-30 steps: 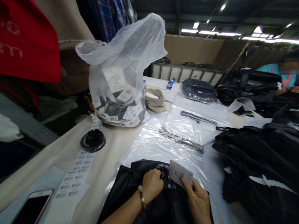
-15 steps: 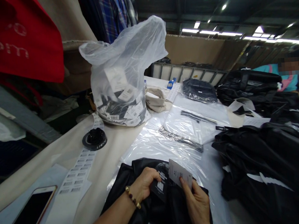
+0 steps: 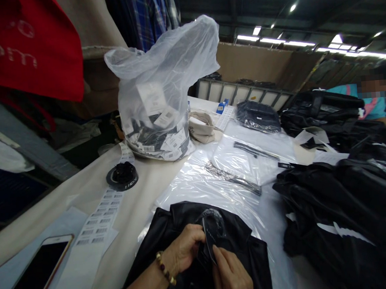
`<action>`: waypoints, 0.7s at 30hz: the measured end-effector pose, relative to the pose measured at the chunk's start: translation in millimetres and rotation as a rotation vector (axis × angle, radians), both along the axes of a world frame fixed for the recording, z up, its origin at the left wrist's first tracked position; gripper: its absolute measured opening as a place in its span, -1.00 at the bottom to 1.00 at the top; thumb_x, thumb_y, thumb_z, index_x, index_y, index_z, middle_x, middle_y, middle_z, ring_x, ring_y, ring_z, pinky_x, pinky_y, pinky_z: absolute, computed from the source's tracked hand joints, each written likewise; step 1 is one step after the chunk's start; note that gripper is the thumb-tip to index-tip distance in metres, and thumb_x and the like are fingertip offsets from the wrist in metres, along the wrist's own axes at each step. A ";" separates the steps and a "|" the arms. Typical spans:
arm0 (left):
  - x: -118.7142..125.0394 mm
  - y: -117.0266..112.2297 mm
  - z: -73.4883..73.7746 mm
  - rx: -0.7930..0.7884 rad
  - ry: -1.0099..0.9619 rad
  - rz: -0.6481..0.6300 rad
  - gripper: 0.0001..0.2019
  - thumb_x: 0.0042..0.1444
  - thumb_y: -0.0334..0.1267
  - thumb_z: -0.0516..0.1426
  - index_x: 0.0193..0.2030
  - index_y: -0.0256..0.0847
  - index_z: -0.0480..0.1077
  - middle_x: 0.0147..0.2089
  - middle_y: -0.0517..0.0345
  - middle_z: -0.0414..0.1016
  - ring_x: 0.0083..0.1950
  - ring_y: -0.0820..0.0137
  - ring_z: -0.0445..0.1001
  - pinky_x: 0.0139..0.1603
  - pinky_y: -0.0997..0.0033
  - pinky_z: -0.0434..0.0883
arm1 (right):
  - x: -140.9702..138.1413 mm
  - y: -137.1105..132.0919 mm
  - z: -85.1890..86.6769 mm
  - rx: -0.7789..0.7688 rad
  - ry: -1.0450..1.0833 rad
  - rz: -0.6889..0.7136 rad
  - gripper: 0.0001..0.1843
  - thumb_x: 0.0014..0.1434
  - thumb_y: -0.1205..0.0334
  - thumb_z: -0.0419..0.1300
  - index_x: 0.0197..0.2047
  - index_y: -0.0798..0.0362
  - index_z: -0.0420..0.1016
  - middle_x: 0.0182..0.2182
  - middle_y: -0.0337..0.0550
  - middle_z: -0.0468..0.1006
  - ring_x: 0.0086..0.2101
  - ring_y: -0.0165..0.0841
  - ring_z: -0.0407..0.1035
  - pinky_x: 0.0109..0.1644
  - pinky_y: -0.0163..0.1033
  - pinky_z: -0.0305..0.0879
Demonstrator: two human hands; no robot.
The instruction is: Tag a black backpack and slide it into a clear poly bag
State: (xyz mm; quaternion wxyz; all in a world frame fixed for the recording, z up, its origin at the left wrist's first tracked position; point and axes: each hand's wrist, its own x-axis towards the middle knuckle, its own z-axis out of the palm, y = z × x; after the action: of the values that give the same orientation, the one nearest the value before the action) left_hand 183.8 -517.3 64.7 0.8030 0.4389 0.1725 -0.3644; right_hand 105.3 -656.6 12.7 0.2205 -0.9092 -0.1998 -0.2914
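A black garment [image 3: 244, 243] with a smooth sheen lies in front of me on clear plastic bags. Over its collar area my left hand [image 3: 187, 247], with a beaded bracelet at the wrist, pinches the edge of a dark hang tag. My right hand [image 3: 231, 273] grips the hang tag [image 3: 208, 239] from the lower right, and the tag stands nearly edge-on to me. The two hands almost meet there. My fingers hide how many tags are between them. Behind the tag, a clear loop or piece of plastic shows at the collar.
A phone [image 3: 33, 277] and a barcode sticker strip [image 3: 97, 223] lie at left, with a black tape roll [image 3: 124, 176] beyond. A plastic bag of tags [image 3: 157, 120] stands behind. Flat plastic bags [image 3: 189, 180] cover the middle. Black garments [image 3: 334, 204] pile at right, near another person [image 3: 377, 103].
My right hand has moved left and turned the light-faced tag until it is nearly edge-on, against the tag at my left fingers. The printed faces no longer show.
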 end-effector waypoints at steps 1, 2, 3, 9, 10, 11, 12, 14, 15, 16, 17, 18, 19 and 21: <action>-0.7 2.4 0.1 -0.008 0.001 0.009 -0.91 -0.49 -0.41 0.10 -0.71 -0.27 0.23 -0.65 0.30 0.22 -0.58 0.58 0.19 -0.51 0.58 0.20 | -3.4 5.1 -2.4 0.053 0.012 -0.034 -0.61 0.17 0.46 0.03 0.07 0.11 0.35 -0.27 -0.03 0.55 -0.28 -0.31 0.46 -0.22 -0.29 0.43; -1.3 4.4 0.5 -0.015 0.000 0.015 -0.89 -0.47 -0.38 0.11 -0.70 -0.26 0.22 -0.64 0.29 0.22 -0.56 0.57 0.20 -0.48 0.57 0.22 | -6.9 10.7 -4.3 0.130 0.037 -0.069 -0.62 0.18 0.45 0.01 0.06 0.08 0.36 -0.26 -0.03 0.55 -0.26 -0.30 0.46 -0.19 -0.28 0.42; -2.1 5.9 1.2 -0.019 -0.007 0.011 -0.88 -0.45 -0.34 0.13 -0.69 -0.25 0.22 -0.61 0.28 0.23 -0.52 0.53 0.23 -0.45 0.55 0.25 | -10.3 16.6 -5.8 0.229 0.086 -0.100 -0.64 0.20 0.43 0.00 0.04 0.06 0.38 -0.24 -0.04 0.55 -0.24 -0.30 0.46 -0.17 -0.28 0.41; -11.8 2.7 2.1 0.224 -0.288 -0.083 -0.85 -0.27 -0.28 0.20 -0.65 -0.25 0.29 -0.27 0.06 0.36 -0.18 0.30 0.34 -0.18 0.38 0.32 | -23.3 36.8 -6.2 1.018 0.585 -0.230 -0.67 0.12 0.10 0.15 -0.07 0.05 0.46 -0.20 -0.08 0.57 -0.18 -0.23 0.46 -0.16 -0.29 0.41; -13.2 1.9 -0.3 0.352 -0.374 -0.095 -0.86 -0.28 -0.34 0.21 -0.65 -0.25 0.29 -0.14 0.02 0.36 -0.07 0.26 0.34 -0.08 0.37 0.30 | -23.2 36.3 -3.9 1.163 0.663 -0.238 -0.63 0.03 0.08 0.24 -0.11 0.08 0.48 -0.23 -0.08 0.58 -0.19 -0.21 0.47 -0.15 -0.25 0.41; -13.9 1.6 -3.3 0.474 -0.445 -0.110 -0.87 -0.29 -0.39 0.21 -0.63 -0.25 0.30 -0.01 0.01 0.33 0.04 0.22 0.30 0.00 0.37 0.26 | -22.2 34.7 -0.9 1.315 0.747 -0.227 -0.59 -0.07 0.09 0.31 -0.15 0.10 0.49 -0.27 -0.07 0.59 -0.22 -0.19 0.47 -0.16 -0.22 0.42; -14.1 1.8 -6.7 0.578 -0.497 -0.135 -0.87 -0.28 -0.43 0.21 -0.62 -0.25 0.30 0.06 0.01 0.30 0.10 0.21 0.28 0.05 0.37 0.25 | -20.6 32.4 2.7 1.472 0.830 -0.201 -0.55 -0.17 0.10 0.37 -0.19 0.11 0.50 -0.29 -0.07 0.59 -0.24 -0.17 0.48 -0.18 -0.18 0.43; -12.4 3.7 -13.0 0.697 -0.557 -0.199 -0.86 -0.24 -0.48 0.20 -0.58 -0.25 0.29 0.06 0.02 0.31 0.04 0.27 0.33 -0.01 0.40 0.29 | -15.4 26.3 10.7 1.766 0.983 -0.149 -0.49 -0.27 0.09 0.43 -0.21 0.11 0.51 -0.30 -0.07 0.60 -0.25 -0.14 0.48 -0.21 -0.11 0.44; -11.0 5.2 -15.4 0.736 -0.584 -0.230 -0.85 -0.23 -0.49 0.20 -0.57 -0.25 0.28 0.02 0.03 0.33 -0.05 0.32 0.38 -0.09 0.43 0.33 | -12.2 22.9 14.2 1.882 1.074 -0.140 -0.48 -0.27 0.06 0.45 -0.22 0.11 0.50 -0.29 -0.07 0.60 -0.25 -0.14 0.49 -0.22 -0.09 0.45; -9.3 6.9 -16.9 0.767 -0.610 -0.257 -0.84 -0.23 -0.50 0.20 -0.56 -0.25 0.28 -0.03 0.05 0.36 -0.15 0.37 0.40 -0.18 0.46 0.34 | -8.9 19.6 16.9 1.974 1.167 -0.155 -0.47 -0.27 0.04 0.46 -0.22 0.11 0.50 -0.29 -0.06 0.61 -0.26 -0.15 0.50 -0.22 -0.09 0.45; -7.5 8.7 -17.5 0.793 -0.632 -0.277 -0.83 -0.24 -0.52 0.20 -0.54 -0.26 0.28 -0.08 0.08 0.37 -0.23 0.42 0.39 -0.25 0.49 0.34 | -5.7 16.8 18.3 2.041 1.263 -0.194 -0.46 -0.28 0.03 0.48 -0.24 0.12 0.50 -0.31 -0.06 0.61 -0.28 -0.17 0.51 -0.23 -0.11 0.45; -5.6 10.4 -17.2 0.818 -0.650 -0.290 -0.82 -0.25 -0.54 0.20 -0.52 -0.26 0.28 -0.13 0.12 0.38 -0.29 0.45 0.38 -0.30 0.50 0.34 | -2.9 14.7 18.2 2.089 1.355 -0.243 -0.45 -0.31 0.05 0.50 -0.25 0.13 0.50 -0.34 -0.06 0.62 -0.33 -0.20 0.52 -0.24 -0.14 0.46; -3.6 11.6 -16.0 0.847 -0.665 -0.299 -0.81 -0.25 -0.55 0.18 -0.51 -0.26 0.29 -0.20 0.15 0.39 -0.32 0.46 0.37 -0.33 0.51 0.33 | -0.7 13.5 16.3 2.124 1.432 -0.290 -0.43 -0.37 0.08 0.53 -0.28 0.14 0.50 -0.38 -0.06 0.62 -0.37 -0.23 0.52 -0.25 -0.18 0.46; 1.0 11.5 -12.0 0.944 -0.709 -0.313 -0.82 -0.21 -0.57 0.13 -0.44 -0.26 0.31 -0.28 0.15 0.39 -0.30 0.41 0.38 -0.27 0.45 0.35 | 1.7 14.3 7.6 2.188 1.501 -0.341 -0.42 -0.44 0.14 0.55 -0.32 0.16 0.50 -0.41 -0.06 0.62 -0.38 -0.27 0.52 -0.24 -0.25 0.46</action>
State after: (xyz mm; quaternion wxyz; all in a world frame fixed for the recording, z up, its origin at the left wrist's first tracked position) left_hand 184.8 -505.8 52.8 0.4673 0.8621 -0.0288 -0.1939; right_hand 107.0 -642.3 20.3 0.8474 -0.2183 0.4188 0.2427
